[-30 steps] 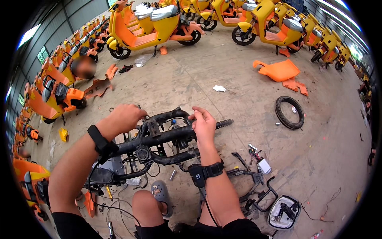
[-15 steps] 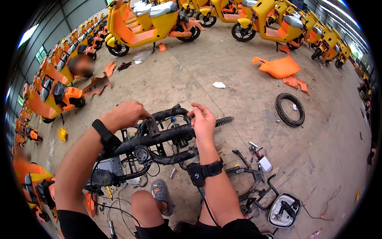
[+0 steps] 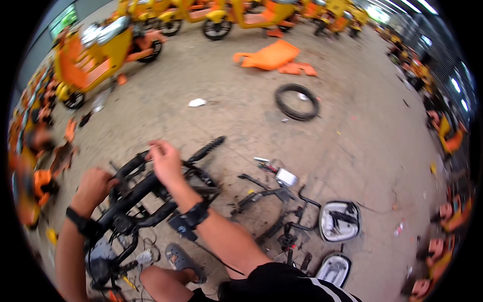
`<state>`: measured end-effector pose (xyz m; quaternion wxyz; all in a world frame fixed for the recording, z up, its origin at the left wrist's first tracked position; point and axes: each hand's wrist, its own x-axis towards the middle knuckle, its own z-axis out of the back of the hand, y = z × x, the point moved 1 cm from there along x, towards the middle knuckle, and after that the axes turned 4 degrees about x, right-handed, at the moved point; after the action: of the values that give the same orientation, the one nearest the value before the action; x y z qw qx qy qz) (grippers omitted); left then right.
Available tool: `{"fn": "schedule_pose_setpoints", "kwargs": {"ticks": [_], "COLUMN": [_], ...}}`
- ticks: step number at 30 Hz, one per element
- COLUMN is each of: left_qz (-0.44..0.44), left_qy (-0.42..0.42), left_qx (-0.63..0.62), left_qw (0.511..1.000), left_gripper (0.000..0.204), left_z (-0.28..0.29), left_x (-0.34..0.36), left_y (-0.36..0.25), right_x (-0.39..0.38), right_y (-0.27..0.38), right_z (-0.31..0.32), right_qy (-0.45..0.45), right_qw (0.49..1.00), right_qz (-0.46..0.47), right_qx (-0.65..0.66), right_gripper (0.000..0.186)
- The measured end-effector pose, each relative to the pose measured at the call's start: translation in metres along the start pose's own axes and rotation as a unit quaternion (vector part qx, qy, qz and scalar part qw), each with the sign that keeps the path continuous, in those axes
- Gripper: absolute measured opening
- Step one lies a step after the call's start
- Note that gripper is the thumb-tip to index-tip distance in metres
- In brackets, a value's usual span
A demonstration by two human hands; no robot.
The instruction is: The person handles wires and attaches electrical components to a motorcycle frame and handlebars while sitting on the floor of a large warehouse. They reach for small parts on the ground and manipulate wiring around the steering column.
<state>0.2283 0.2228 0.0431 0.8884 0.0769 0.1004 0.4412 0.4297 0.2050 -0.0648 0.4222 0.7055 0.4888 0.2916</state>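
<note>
A stripped black scooter frame (image 3: 143,190) of thick tubes stands at the lower left in front of me. My left hand (image 3: 95,185) is closed, its fingers curled down at the bracket on the frame's left side; what they hold, if anything, is hidden. My right hand (image 3: 167,163) is over the far side tube, thumb and fingers drawn together; anything between them is too small to make out. A black coil-spring shock absorber (image 3: 207,149) sticks out from the frame's far end. Black bands with small boxes sit on both wrists.
To the right of the frame lie a silver box with wires (image 3: 286,177), black metal brackets (image 3: 261,197) and white-lined trays (image 3: 328,232). Farther off are a black tyre (image 3: 297,117) and an orange body panel (image 3: 271,54). Yellow-orange scooters (image 3: 95,60) stand in rows behind.
My view has swung to the right, so the frame and both hands now appear farther left. Both hands stay at the frame, the right one still with its fingers drawn together.
</note>
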Motion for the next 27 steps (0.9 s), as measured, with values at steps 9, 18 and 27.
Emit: {"fn": "schedule_pose_setpoints", "kwargs": {"ticks": [9,18,27], "left_qz": [0.051,0.106,0.121], "left_qy": [-0.05,-0.062,0.036], "left_qx": [0.044,-0.004,-0.109], "left_qw": [0.996,0.992,0.986], "left_gripper": [0.019,0.021,0.021], "left_z": [-0.013,-0.011,-0.024], "left_x": [0.009,0.004,0.021], "left_y": [-0.013,-0.025,-0.011], "right_x": [-0.003,-0.005,0.003], "right_y": [0.011,0.008,0.001], "right_z": [0.007,0.003,0.013], "right_qy": [-0.01,0.009,0.002], "right_qw": [1.0,1.0,1.0], "right_qz": [0.025,0.021,0.023], "right_qx": [0.015,0.009,0.012], "right_gripper": [0.021,0.021,0.02]}}
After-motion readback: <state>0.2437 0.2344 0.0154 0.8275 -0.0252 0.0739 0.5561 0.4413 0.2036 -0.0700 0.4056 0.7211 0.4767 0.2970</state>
